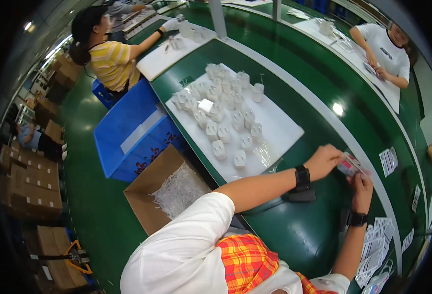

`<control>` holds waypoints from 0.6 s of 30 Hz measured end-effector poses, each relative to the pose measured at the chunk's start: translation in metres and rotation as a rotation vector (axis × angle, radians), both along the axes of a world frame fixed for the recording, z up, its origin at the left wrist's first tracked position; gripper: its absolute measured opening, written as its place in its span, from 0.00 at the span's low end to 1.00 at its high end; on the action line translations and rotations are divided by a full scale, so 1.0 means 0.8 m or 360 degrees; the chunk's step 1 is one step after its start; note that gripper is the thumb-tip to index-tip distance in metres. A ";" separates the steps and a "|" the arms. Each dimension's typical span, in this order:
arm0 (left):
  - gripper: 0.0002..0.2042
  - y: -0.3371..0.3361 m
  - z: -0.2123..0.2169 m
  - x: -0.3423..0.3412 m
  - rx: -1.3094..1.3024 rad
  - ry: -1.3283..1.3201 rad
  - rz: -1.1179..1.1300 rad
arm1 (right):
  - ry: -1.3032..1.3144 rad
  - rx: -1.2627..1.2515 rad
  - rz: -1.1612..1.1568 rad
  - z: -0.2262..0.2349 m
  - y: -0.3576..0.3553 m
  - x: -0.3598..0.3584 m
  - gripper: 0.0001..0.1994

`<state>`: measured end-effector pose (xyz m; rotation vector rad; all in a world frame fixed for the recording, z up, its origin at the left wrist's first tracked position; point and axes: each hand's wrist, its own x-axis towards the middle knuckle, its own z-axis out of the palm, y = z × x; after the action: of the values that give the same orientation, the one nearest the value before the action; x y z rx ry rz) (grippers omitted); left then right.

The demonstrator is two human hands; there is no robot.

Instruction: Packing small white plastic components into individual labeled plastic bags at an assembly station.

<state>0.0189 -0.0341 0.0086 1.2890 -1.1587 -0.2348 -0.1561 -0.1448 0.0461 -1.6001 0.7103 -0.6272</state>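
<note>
Packet: a small clear packet with pink and blue print (pixel 350 165) is sitting between the two hands, above the green bench (pixel 294 237) and close to its pale curved rail (pixel 380 188).
Left fingers: the left hand (pixel 326 160) is reaching across from the left; its fingers are pinching the packet's left end, with hardly any gap showing.
Right fingers: the right hand (pixel 361 190) is coming up from below; its fingers are gripping the packet's lower right edge, drawn in close; the exact finger spread is too small to tell.
Wrists: both are wearing dark bands, the left one (pixel 302 177) showing a square face.
White board: left of the hands, a board (pixel 287 131) is carrying many white plug adapters (pixel 219 150), most standing upright; clear film (pixel 264 156) is lying near its right edge.
Bench edge: a blue bin (pixel 109 143) and an open carton (pixel 140 211) are standing beside it, the carton holding loose clear plastic pieces (pixel 179 190).
Cards: printed cards (pixel 375 245) are lying in a loose pile beside the right forearm.
Co-workers: a person in a yellow striped top (pixel 110 61) is reaching over another board, upper left; one in a white shirt (pixel 387 51) is working at upper right.
</note>
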 end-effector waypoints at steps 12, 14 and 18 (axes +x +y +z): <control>0.13 0.040 0.005 0.004 0.0725 -0.0948 -0.0357 | 0.0689 -0.1396 0.0647 0.026 0.077 0.004 0.08; 0.11 0.041 0.002 0.000 0.0677 -0.0947 -0.0299 | 0.0727 -0.1427 0.0508 0.018 0.082 0.008 0.06; 0.14 0.047 0.013 -0.005 0.0754 -0.0944 -0.0290 | 0.0774 -0.1355 0.0494 0.015 0.078 0.006 0.05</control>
<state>0.0149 0.0038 0.0187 1.7347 -1.8046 -0.2807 -0.1510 -0.0821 0.0585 -2.6492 0.5379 -0.3081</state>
